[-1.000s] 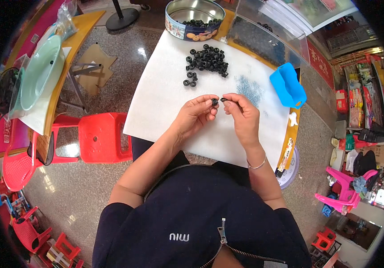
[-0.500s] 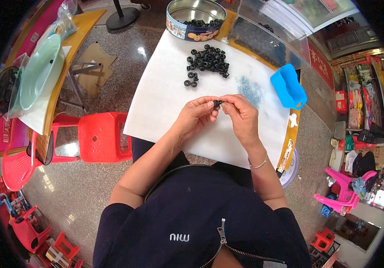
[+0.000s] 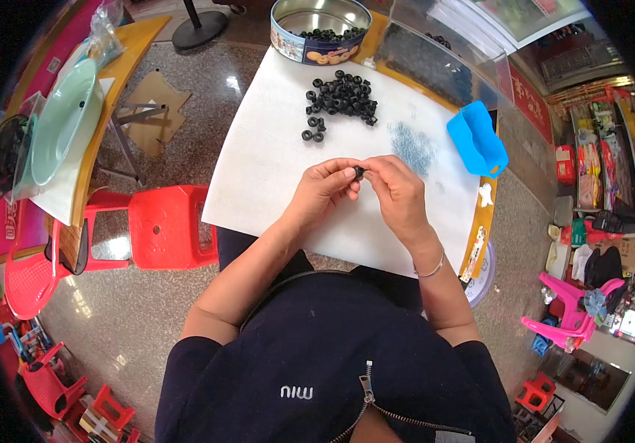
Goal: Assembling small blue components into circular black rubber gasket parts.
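Note:
Over the near part of a white sheet [image 3: 251,170], my two hands meet. My left hand [image 3: 319,190] pinches a small black ring-shaped part [image 3: 359,173] between thumb and fingers. Closed in a pinch at the part's upper edge is my right hand [image 3: 402,196]; whatever its fingertips grip is too small to make out. Farther off on the sheet lies a pile of similar black parts [image 3: 345,96], with several loose ones [image 3: 313,136] at its near left side.
A round tin [image 3: 288,46] with black parts inside stands at the far edge. Blue specks [image 3: 412,150] cover the sheet beside the pile. At the right lies a blue plastic container [image 3: 476,140], near a clear box [image 3: 428,66]. A red stool [image 3: 162,225] stands left of the table.
My right hand's fingertips have shifted slightly up and left on the black part, and that hand has turned a little. My left hand keeps its hold. The view has shifted slightly.

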Action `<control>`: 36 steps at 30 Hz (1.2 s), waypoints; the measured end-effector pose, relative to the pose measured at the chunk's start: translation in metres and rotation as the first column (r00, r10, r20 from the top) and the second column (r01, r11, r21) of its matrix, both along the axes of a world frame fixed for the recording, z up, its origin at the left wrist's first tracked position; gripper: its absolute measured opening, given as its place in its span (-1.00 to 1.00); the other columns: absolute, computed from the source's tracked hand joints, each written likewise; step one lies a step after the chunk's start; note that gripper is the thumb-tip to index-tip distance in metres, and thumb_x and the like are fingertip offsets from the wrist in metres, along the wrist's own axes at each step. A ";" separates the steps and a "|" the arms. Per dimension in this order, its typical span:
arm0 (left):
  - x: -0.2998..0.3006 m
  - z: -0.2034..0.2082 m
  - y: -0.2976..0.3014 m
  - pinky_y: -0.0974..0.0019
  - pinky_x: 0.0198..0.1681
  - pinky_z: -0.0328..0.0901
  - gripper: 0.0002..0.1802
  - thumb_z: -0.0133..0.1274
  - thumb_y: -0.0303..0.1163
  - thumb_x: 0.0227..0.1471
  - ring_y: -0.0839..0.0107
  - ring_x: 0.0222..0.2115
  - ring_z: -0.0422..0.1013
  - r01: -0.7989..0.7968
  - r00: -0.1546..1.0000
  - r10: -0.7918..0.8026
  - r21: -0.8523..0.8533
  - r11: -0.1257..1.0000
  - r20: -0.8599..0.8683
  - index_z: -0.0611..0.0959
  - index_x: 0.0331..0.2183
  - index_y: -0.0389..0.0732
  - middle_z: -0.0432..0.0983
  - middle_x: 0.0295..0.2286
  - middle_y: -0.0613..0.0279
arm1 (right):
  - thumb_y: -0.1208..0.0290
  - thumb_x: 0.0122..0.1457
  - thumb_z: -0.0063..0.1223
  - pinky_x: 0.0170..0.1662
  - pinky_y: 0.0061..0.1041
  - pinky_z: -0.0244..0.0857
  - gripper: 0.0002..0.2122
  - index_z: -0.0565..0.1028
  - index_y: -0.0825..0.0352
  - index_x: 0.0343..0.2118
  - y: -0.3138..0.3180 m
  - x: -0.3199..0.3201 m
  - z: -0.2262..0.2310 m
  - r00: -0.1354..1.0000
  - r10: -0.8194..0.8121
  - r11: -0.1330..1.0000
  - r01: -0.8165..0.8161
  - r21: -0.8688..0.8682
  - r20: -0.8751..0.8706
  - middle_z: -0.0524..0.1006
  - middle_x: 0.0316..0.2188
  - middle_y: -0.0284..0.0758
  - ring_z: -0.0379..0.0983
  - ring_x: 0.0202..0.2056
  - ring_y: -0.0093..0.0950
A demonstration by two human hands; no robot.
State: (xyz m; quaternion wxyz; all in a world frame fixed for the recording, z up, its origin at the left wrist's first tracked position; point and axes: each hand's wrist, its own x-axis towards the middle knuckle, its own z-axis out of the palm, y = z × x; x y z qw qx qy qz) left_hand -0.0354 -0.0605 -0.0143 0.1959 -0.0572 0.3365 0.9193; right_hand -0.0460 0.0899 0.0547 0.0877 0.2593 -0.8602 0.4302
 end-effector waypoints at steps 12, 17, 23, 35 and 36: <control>0.003 -0.001 0.007 0.54 -0.38 0.31 -0.78 0.00 -0.46 0.10 0.57 -0.51 0.38 -0.029 0.999 0.022 -0.149 0.988 -0.050 0.56 -0.20 -0.36 0.50 -0.48 0.28 | 0.67 -0.09 -0.04 -0.34 -0.40 0.30 -0.76 0.46 0.37 -0.29 0.004 0.002 -0.008 0.964 0.059 0.984 -0.011 0.180 -0.260 0.42 -0.47 -0.24 0.37 -0.40 -0.29; 0.006 -0.003 0.009 0.52 -0.36 0.32 -0.78 -0.02 -0.46 0.11 0.58 -0.50 0.38 -0.041 0.987 -0.009 -0.308 0.950 -0.161 0.57 -0.22 -0.37 0.49 -0.48 0.28 | 0.66 -0.09 -0.02 -0.35 -0.41 0.29 -0.76 0.45 0.39 -0.29 0.009 0.007 -0.011 0.954 0.100 0.963 -0.022 0.267 -0.283 0.40 -0.46 -0.24 0.35 -0.40 -0.30; 0.005 0.000 0.009 0.48 -0.27 0.35 -0.74 -0.02 -0.42 0.13 0.53 -0.42 0.43 -0.020 0.993 -0.012 -0.267 0.964 -0.116 0.56 -0.19 -0.39 0.51 -0.41 0.24 | 0.68 -0.11 0.03 -0.34 -0.42 0.31 -0.75 0.44 0.43 -0.28 0.006 0.004 -0.013 0.954 0.124 0.977 -0.069 0.202 -0.273 0.40 -0.44 -0.23 0.36 -0.39 -0.30; 0.003 -0.009 0.007 0.49 -0.26 0.33 -0.67 0.04 -0.42 0.09 0.54 -0.38 0.42 -0.042 0.996 0.027 -0.176 0.983 -0.089 0.53 -0.12 -0.40 0.52 -0.35 0.25 | 0.74 0.00 -0.02 -0.34 -0.49 0.38 -0.77 0.47 0.45 -0.24 -0.001 0.014 -0.024 0.994 -0.034 0.999 0.032 -0.019 -0.100 0.42 -0.35 -0.21 0.41 -0.36 -0.36; 0.002 -0.010 0.008 0.50 -0.27 0.33 -0.67 0.04 -0.42 0.09 0.54 -0.38 0.42 -0.070 0.996 0.059 -0.149 0.986 -0.072 0.52 -0.11 -0.40 0.52 -0.35 0.26 | 0.73 0.02 -0.03 -0.33 -0.50 0.38 -0.78 0.47 0.44 -0.23 -0.002 0.016 -0.025 0.997 -0.060 0.996 0.057 -0.067 -0.040 0.42 -0.34 -0.22 0.41 -0.35 -0.37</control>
